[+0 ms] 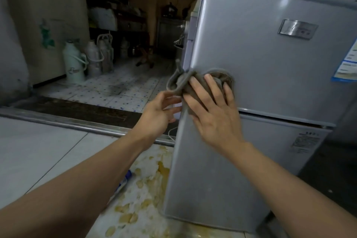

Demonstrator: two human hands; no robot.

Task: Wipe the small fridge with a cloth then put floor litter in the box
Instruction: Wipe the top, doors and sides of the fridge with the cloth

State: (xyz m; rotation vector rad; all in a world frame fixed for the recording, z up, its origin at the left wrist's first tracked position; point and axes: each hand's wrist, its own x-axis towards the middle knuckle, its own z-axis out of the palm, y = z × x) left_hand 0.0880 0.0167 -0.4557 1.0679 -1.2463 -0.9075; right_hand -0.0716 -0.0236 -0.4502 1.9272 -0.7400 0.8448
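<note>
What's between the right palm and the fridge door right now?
In the head view, the grey cloth lies bunched between the right hand and the upper door of the fridge. The left hand touches the cloth's loose end at the door's edge.

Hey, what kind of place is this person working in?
Probably a back kitchen or storeroom of a small eatery: pale thermos flasks stand on a blue-dotted tiled floor, dim cluttered shelves behind, and a small grey fridge beside stained flooring.
</note>
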